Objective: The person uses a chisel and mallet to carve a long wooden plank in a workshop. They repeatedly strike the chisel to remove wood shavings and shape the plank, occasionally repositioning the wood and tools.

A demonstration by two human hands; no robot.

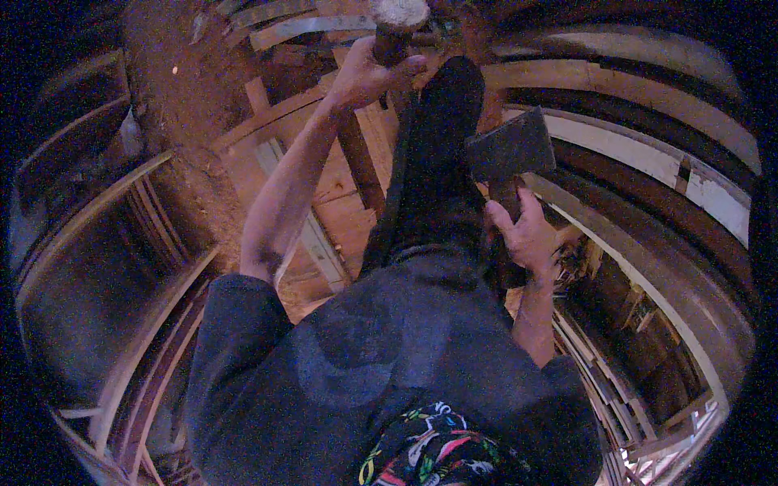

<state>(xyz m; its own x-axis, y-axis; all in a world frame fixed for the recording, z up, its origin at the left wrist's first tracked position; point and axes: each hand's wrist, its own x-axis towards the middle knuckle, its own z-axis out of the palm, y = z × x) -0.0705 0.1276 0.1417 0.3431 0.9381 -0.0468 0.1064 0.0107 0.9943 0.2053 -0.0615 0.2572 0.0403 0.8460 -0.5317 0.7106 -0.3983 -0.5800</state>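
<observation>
Far ahead of me, near the top edge, my left hand (366, 79) is wrapped round a dark, thick, short shaft with a pale, rough round top (399, 14). Its lower end is hidden, so I cannot tell its kind. Closer in and to the right, my right hand (527, 235) is closed on the handle of a tool that looks like a mallet (512, 146). Its dark, blocky head points up and away from me. A gap separates the two things. Between my hands stretches my dark-trousered leg (450, 121).
Wooden boards (336, 206) lie left of my leg, with a pale strip (320, 247) across them. Brown ground (178, 89) shows at the far left. Long planks (648, 150) run along the right. A dark, wood-edged panel (89, 275) stands at the left.
</observation>
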